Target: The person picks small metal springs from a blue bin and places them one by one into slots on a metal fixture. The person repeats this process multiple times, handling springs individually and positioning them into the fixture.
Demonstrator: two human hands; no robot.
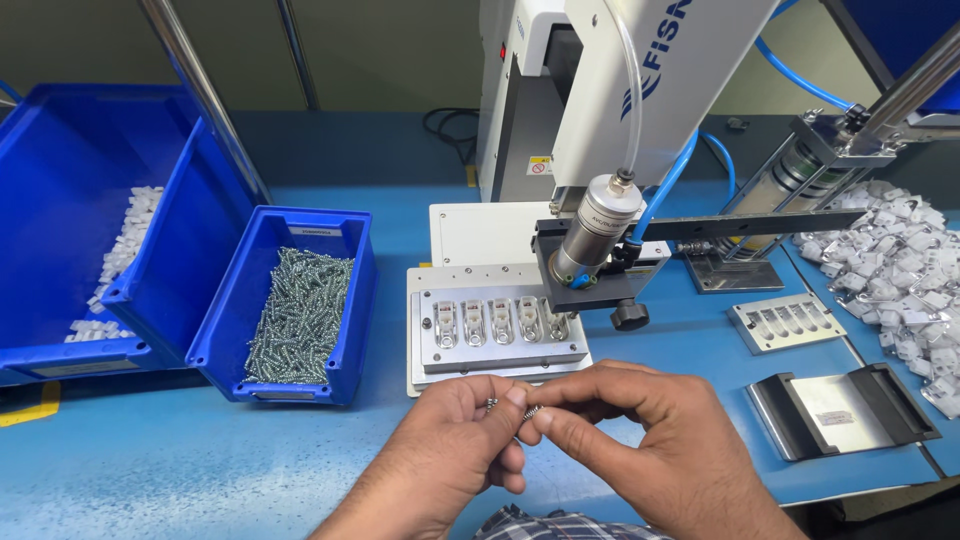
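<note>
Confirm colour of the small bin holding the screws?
Blue. The small bin left of the metal fixture shows clearly in the head view.

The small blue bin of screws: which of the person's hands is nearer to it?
Left. The left hand sits just right of and below the small blue bin of screws; the right hand lies farther right, beyond the left.

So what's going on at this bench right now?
A person sits at a blue table and pinches small screws between the fingers of both hands, the left hand and the right hand meeting just in front of a metal fixture. That fixture holds five small parts in a row under a machine's nozzle. A small blue bin of screws sits to the left, and white plastic pieces are heaped on the right.
</note>
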